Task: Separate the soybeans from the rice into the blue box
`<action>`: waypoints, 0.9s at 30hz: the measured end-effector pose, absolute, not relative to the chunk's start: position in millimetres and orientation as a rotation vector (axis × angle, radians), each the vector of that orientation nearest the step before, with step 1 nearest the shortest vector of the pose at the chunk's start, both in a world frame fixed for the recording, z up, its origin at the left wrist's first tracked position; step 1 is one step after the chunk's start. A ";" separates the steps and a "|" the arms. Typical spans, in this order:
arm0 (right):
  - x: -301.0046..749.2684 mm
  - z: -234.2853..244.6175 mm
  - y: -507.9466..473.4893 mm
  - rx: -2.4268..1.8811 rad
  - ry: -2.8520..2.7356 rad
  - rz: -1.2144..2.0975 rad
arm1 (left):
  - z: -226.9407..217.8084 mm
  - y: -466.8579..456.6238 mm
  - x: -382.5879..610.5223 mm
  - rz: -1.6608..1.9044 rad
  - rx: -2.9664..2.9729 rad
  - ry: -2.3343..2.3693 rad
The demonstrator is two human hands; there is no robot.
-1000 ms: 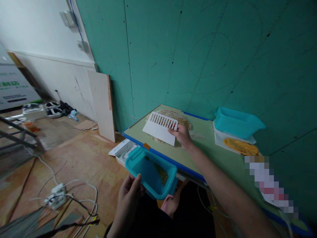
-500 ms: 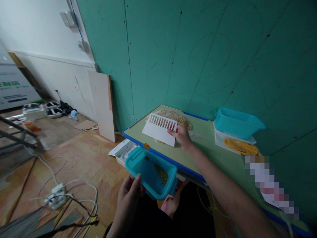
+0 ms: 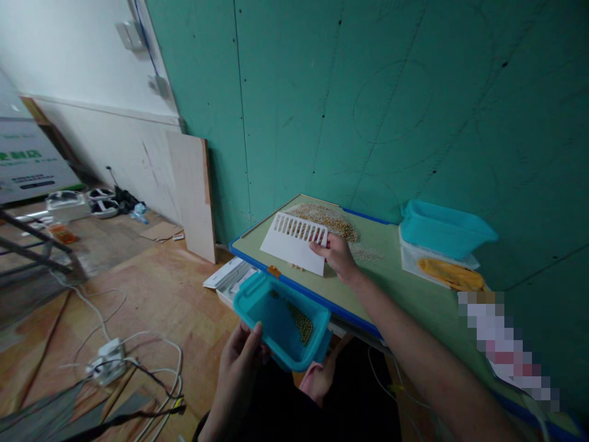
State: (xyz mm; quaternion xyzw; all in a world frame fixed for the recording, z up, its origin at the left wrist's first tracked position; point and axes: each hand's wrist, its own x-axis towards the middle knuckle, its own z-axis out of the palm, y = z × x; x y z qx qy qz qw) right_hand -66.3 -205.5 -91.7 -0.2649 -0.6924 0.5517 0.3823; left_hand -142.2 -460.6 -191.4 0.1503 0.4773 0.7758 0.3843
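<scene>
My left hand [image 3: 243, 350] is closed on the near left rim of a teal plastic bin [image 3: 271, 328], thumb over the edge. The bin is below the table's front edge and holds some greenish-yellow beans [image 3: 301, 322]. My right hand [image 3: 338, 255] grips the right end of a white slotted scraper [image 3: 294, 245], slots toward the wall. This scraper is low over the table [image 3: 386, 276], its front edge facing the bin. Behind it lies a spread pile of mixed grains and beans [image 3: 326, 218]. A few pale pieces show at its front edge.
At the table's right, a second teal bin [image 3: 446, 230] sits on a white sheet beside yellow gloves [image 3: 451, 274]. A green wall [image 3: 294, 110] rises behind the table. A white power strip [image 3: 108, 362] and cables lie on the floor at left. A board [image 3: 191, 196] leans on the wall.
My right hand has shifted the scraper very slightly toward the table's front edge. The bin in my left hand stays nearly still.
</scene>
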 end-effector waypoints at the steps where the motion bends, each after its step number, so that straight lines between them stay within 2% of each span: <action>1: -66.2 -90.9 -206.7 -0.670 -1.766 1.419 | -190.9 -460.8 -142.1 1.975 0.387 1.219; 19: -63.7 -91.8 -216.4 -0.632 -1.795 1.484 | -183.8 -460.1 -142.3 1.986 0.351 1.209; 27: -59.2 -99.0 -218.3 -0.587 -1.900 1.345 | -182.6 -460.6 -142.6 1.998 0.337 1.226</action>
